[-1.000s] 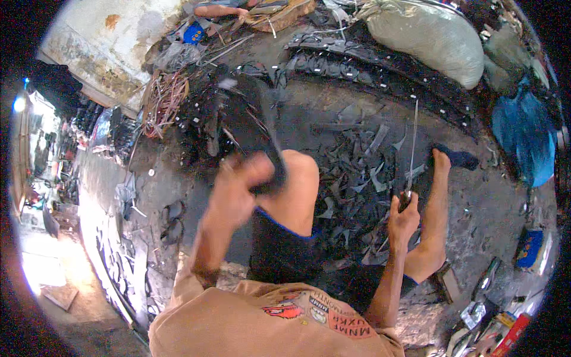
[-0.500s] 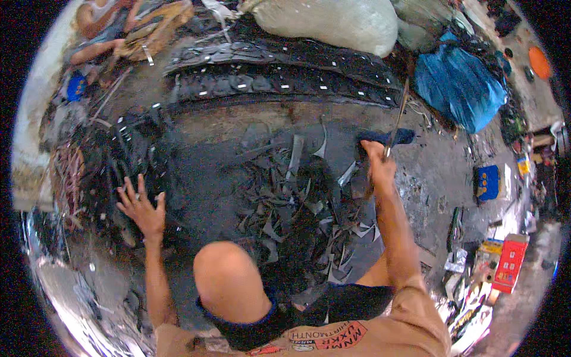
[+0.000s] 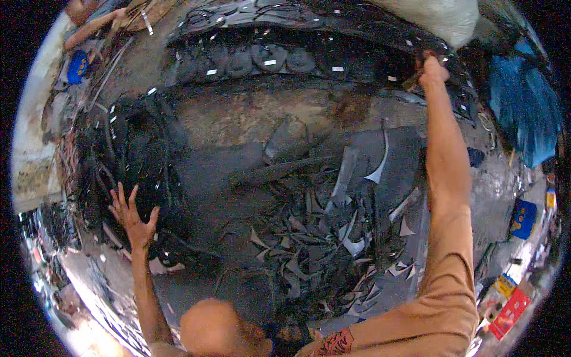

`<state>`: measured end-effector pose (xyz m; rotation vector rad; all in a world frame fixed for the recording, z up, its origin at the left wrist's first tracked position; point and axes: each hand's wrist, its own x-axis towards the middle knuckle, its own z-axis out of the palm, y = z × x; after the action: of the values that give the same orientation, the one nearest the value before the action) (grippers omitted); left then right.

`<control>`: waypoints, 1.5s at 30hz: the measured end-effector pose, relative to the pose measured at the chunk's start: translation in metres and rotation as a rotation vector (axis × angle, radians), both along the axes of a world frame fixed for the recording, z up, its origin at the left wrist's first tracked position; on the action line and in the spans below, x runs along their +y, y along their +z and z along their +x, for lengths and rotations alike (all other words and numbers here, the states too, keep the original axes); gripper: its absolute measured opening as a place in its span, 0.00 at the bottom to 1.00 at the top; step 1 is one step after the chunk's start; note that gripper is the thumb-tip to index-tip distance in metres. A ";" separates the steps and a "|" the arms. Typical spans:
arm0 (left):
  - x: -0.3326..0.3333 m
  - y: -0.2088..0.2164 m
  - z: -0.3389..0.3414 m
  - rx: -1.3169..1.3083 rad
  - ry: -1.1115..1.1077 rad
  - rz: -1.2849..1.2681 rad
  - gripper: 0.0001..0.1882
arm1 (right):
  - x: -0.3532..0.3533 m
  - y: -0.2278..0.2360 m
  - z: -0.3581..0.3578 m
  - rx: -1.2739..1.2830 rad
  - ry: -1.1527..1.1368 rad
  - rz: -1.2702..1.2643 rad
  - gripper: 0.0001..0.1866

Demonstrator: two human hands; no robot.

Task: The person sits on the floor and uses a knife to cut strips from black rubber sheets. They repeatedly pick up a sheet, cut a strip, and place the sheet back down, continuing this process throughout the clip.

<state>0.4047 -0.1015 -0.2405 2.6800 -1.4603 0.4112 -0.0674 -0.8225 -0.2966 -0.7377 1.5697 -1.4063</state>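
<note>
My right hand (image 3: pixel 432 69) is stretched far out to the back right, at the edge of a long row of stacked black rubber pieces (image 3: pixel 279 59). Its fingers are closed around a small brownish handle (image 3: pixel 412 81); what the handle belongs to is hidden. Low on the left, my left hand (image 3: pixel 133 215) has its fingers spread and holds nothing, its palm against a heap of black rubber strips (image 3: pixel 128 154). Cut rubber scraps (image 3: pixel 324 238) cover the ground between my arms. My bare knee (image 3: pixel 214 326) shows at the bottom.
A white sack (image 3: pixel 443 18) and a blue cloth (image 3: pixel 526 110) lie at the back right. A blue box (image 3: pixel 523 218) and a red packet (image 3: pixel 509 312) sit at the right. Another person's arm (image 3: pixel 95 25) reaches in at the top left, beside a blue object (image 3: pixel 76 65).
My right hand has reached from the scrap pile out to the far rubber stack. The left hand has let go of a black rubber piece and now rests spread on the left heap.
</note>
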 end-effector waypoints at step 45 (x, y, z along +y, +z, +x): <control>-0.351 0.046 -0.453 1.548 -0.546 -0.410 0.13 | 0.709 0.050 -0.475 0.208 -0.258 0.361 0.18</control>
<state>-0.0481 -0.4522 -0.1943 1.3053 -1.1408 -1.0216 -0.5425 -0.1130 -0.2470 -0.4863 2.0727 -1.2008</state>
